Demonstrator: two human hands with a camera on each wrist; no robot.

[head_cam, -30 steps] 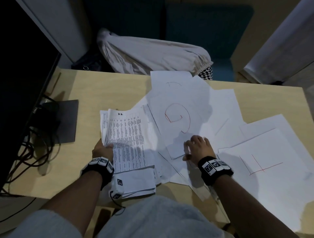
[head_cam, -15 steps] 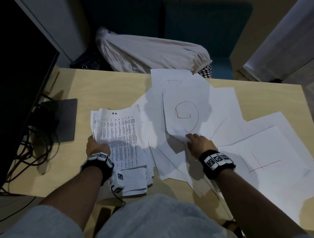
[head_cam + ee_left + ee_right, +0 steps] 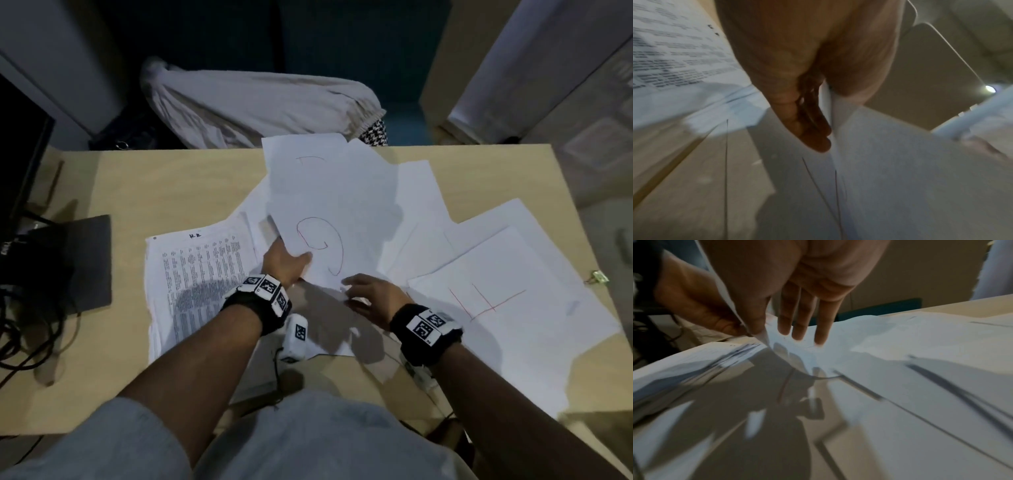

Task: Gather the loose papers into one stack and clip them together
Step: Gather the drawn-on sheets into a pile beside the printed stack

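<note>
My left hand [image 3: 291,260] pinches the lower left edge of a white sheet with a red circle drawing [image 3: 320,245] and holds it raised over the table's middle. In the left wrist view its fingers [image 3: 812,129] lie under the sheet [image 3: 900,162] with the thumb on top. My right hand [image 3: 356,291] hovers open at the sheet's lower corner, its fingers [image 3: 803,321] straight. A stack with a printed page on top [image 3: 202,274] lies to the left. Several loose sheets, one with a red cross [image 3: 486,301], are spread to the right. A small clip [image 3: 597,277] lies at the right table edge.
A dark monitor [image 3: 20,154] with its flat stand base [image 3: 89,260] and tangled cables [image 3: 20,325] fills the table's left end. A beige cloth bundle [image 3: 257,109] lies beyond the far edge. The wooden table [image 3: 178,192] shows bare at the back left.
My left hand has left the printed stack and moved right to grip the circle sheet, which is now raised and shifted left. My right hand has let go of that sheet and drawn back.
</note>
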